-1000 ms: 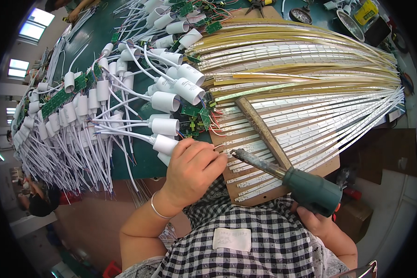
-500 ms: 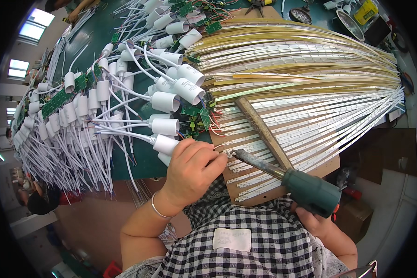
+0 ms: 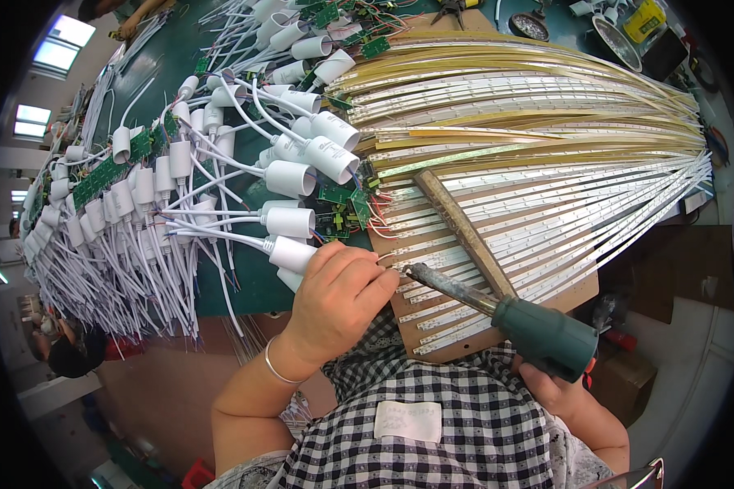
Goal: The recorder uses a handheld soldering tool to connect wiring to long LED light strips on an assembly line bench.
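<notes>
My right hand (image 3: 553,389), partly hidden below the tool, grips the dark green handle of a soldering iron (image 3: 546,336). Its dark, crusted tip rests at the left end of one white LED strip (image 3: 457,292). My left hand (image 3: 334,295), with a bangle at the wrist, is pinched closed just left of that tip. A thin wire (image 3: 386,257) shows at its fingertips; exactly how it is held is hidden. Beside the fingers lies a white cylindrical lamp cap (image 3: 290,255) with a white cable. Green circuit boards (image 3: 334,196) with red and white leads sit just beyond.
A wooden bar (image 3: 465,232) lies across the LED strips, which fan over a brown board (image 3: 457,349). Many white caps and cables (image 3: 139,269) crowd the left. Pliers (image 3: 450,11), a round metal dish (image 3: 616,45) and a yellow container (image 3: 644,20) stand at the back.
The soldering iron has shifted very slightly left, its tip now closer to my left fingertips. My left hand stays in nearly the same place.
</notes>
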Demonstrator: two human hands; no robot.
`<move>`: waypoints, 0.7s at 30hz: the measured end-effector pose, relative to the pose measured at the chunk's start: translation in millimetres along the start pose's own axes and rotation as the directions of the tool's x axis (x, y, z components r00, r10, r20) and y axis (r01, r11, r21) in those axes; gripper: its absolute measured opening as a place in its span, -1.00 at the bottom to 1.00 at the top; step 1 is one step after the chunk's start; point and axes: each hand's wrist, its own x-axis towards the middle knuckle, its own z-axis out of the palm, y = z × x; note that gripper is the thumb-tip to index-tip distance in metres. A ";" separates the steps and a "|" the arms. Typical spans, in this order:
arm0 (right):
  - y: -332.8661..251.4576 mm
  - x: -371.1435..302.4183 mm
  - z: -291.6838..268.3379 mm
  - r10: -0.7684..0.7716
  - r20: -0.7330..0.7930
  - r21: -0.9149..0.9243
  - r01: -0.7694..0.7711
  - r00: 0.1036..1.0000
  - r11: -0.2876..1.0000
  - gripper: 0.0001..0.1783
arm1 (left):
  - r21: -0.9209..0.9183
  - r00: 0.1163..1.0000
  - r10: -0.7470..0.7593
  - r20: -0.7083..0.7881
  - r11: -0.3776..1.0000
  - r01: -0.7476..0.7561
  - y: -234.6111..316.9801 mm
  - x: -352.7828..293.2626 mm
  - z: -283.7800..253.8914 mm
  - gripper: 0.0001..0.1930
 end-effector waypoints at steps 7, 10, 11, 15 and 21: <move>2.0 1.2 -0.1 -0.035 -0.022 -0.014 0.035 0.999 0.999 -0.65 | -0.006 1.000 -0.005 0.008 1.000 0.005 0.0 -0.1 -0.2 -0.80; 5.5 -1.8 0.2 0.017 -0.068 0.087 -0.011 0.998 0.996 -0.64 | -0.003 1.000 0.001 0.009 1.000 -0.001 0.0 0.5 -0.2 -0.80; 5.2 -3.8 -0.7 0.041 -0.074 0.132 -0.031 0.996 0.991 -0.65 | -0.003 1.000 0.000 0.010 1.000 0.000 0.2 0.8 -0.1 -0.80; 5.8 -4.2 2.0 0.011 -0.120 0.156 0.008 0.993 0.988 -0.66 | 0.002 1.000 0.000 0.012 1.000 0.000 1.1 1.3 -0.6 -0.81; 14.7 0.1 -8.8 -0.190 0.087 -0.061 0.196 0.978 0.979 -0.43 | 0.008 1.000 0.008 0.010 1.000 -0.008 1.1 1.9 -0.7 -0.82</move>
